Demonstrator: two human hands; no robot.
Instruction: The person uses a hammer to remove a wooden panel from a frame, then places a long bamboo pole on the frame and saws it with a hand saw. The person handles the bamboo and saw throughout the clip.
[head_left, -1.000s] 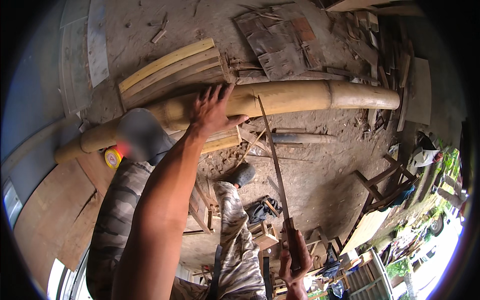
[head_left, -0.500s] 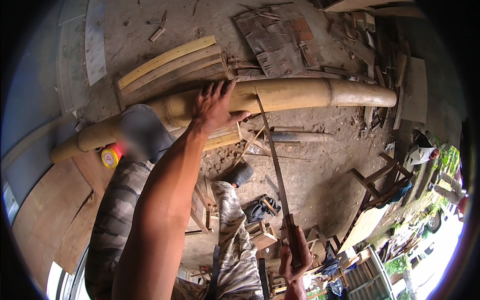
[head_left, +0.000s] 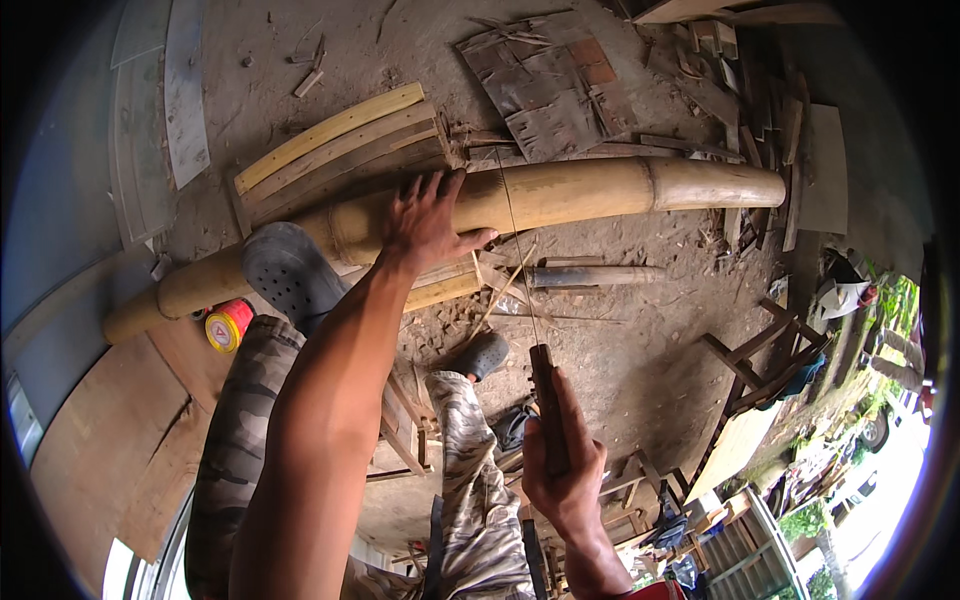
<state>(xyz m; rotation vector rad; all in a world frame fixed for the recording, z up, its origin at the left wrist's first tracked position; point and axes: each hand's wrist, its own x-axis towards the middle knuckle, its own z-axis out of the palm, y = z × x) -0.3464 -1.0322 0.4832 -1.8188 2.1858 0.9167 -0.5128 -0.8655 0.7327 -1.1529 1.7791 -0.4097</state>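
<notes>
A long, thick bamboo pole (head_left: 580,190) lies crosswise in front of me, resting over a low wooden slatted stand (head_left: 345,155). My left hand (head_left: 425,225) presses on top of the pole with its fingers spread. Just right of that hand, the thin blade of a handsaw (head_left: 514,230) crosses the pole, its tip reaching past the far side. Its dark wooden handle is in my right hand (head_left: 565,470), fingers wrapped round it and index finger stretched along its side. My grey clog (head_left: 290,270) rests on the pole's left part.
A red and yellow can (head_left: 228,325) stands by my raised leg. My other clog (head_left: 485,355) is on the dirt floor, near a shorter bamboo piece (head_left: 600,275). Flattened worn boards (head_left: 545,85) lie beyond the pole. Scrap wood (head_left: 790,150) and a wooden frame (head_left: 760,360) are at right.
My right hand has pushed the saw forward, away from me, so more blade now extends past the pole. My left hand stays in place on the bamboo.
</notes>
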